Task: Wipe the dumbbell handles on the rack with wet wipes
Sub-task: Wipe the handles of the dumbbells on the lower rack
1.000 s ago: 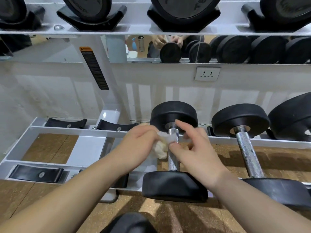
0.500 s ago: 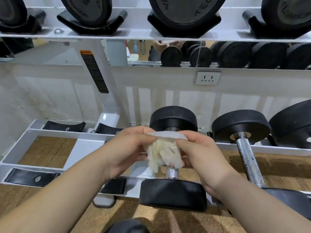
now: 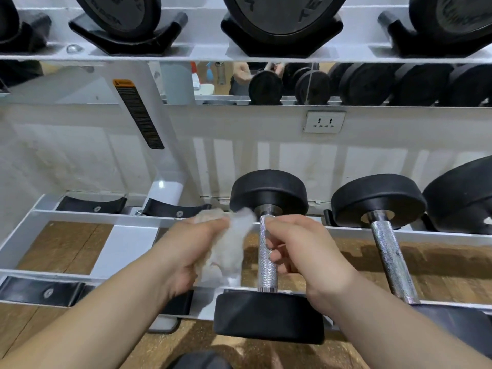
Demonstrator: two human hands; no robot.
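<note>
A black-ended dumbbell (image 3: 269, 318) lies front to back on the white rack's (image 3: 80, 217) lower tier, its knurled chrome handle (image 3: 267, 267) bare. My left hand (image 3: 186, 251) grips a crumpled white wet wipe (image 3: 231, 246) just left of the handle, the wipe's edge touching the handle's top. My right hand (image 3: 303, 251) is on the handle's right side, thumb at the top and fingers curled against the bar. A second dumbbell with a chrome handle (image 3: 391, 254) lies to the right.
Empty black saddles (image 3: 90, 205) sit on the rack to the left. A larger dumbbell head (image 3: 463, 198) fills the far right. Big dumbbells (image 3: 285, 20) rest on the upper shelf. A wall outlet (image 3: 324, 121) and a mirror strip lie behind.
Both hands held the wipe spread over the handle before. Now the wipe has gone left in my left hand and the handle shows bare, with my right hand beside it.
</note>
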